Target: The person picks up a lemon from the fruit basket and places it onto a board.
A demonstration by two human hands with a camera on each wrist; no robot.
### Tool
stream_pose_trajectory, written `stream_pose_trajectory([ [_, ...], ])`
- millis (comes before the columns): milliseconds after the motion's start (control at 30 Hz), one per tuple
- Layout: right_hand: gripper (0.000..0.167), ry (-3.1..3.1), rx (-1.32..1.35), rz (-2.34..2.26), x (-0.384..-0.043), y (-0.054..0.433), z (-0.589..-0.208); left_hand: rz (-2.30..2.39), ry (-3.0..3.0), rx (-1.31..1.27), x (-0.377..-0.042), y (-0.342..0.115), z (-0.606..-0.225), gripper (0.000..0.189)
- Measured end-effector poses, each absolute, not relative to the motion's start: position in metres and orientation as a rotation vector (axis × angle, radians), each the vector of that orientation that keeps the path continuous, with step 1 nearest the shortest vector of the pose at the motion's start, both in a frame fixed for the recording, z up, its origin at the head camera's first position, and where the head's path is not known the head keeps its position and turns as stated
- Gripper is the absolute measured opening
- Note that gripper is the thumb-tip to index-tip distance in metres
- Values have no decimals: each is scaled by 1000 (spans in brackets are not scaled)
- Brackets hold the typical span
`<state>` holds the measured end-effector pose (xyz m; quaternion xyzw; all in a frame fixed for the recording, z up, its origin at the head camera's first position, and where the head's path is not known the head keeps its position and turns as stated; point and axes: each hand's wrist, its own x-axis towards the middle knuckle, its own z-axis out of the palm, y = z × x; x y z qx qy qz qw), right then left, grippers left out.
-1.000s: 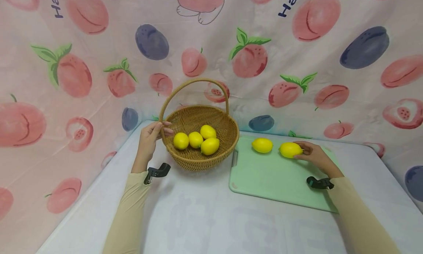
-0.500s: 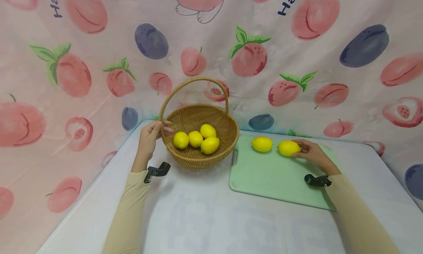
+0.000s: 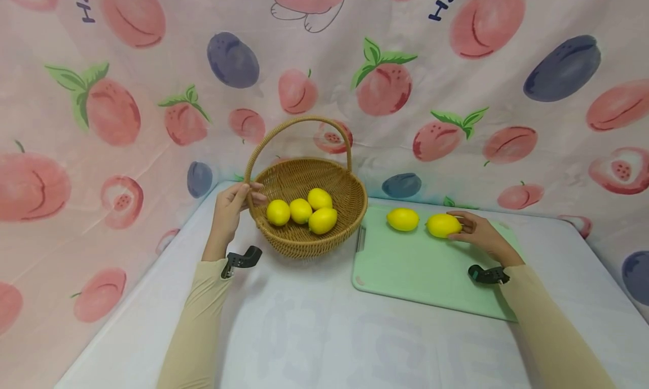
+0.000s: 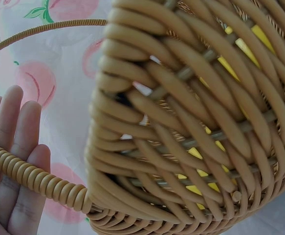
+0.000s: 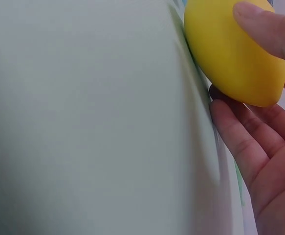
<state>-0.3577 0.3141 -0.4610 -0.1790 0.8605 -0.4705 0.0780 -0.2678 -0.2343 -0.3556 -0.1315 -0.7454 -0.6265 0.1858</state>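
Observation:
My left hand [image 3: 230,211] is at the left side of a woven wicker basket [image 3: 304,248], thumb and fingers around the foot of its arched handle [image 3: 263,143]. In the left wrist view, the fingers [image 4: 22,127] extend behind the coiled handle. Several yellow lemons [image 3: 322,221] lie together inside the basket. On the pale green cutting board [image 3: 416,271], my right hand [image 3: 479,234] holds a lemon [image 3: 443,226] by its right end. The right wrist view shows the thumb on top of this lemon and the fingers under its side. Another lemon [image 3: 403,219] lies just left of it.
The board lies right of the basket, its metal-edged handle slot [image 3: 360,238] facing it. A white cloth [image 3: 304,327] covers the table. Behind hangs a fruit-print curtain [image 3: 324,57]. Black camera mounts [image 3: 243,258] sit on both wrists.
The right hand and its lemon have shifted slightly left, nearer the other lemon on the board. The left hand, the basket and the lemons inside hold their places.

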Motion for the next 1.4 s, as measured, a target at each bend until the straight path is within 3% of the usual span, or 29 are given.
stream_pose_trajectory([
  [367, 69, 2582, -552, -1404, -360, 313, -459, -1785, -2082, -373, -267, -234, -355, 30],
  [733, 62, 2605, -583, -1365, -360, 312, -459, -1784, -2083, -378, -267, -234, -355, 36],
  [1400, 68, 2555, -556, -1355, -358, 310, -456, -1790, -2075, -386, -268, -234, -356, 32],
])
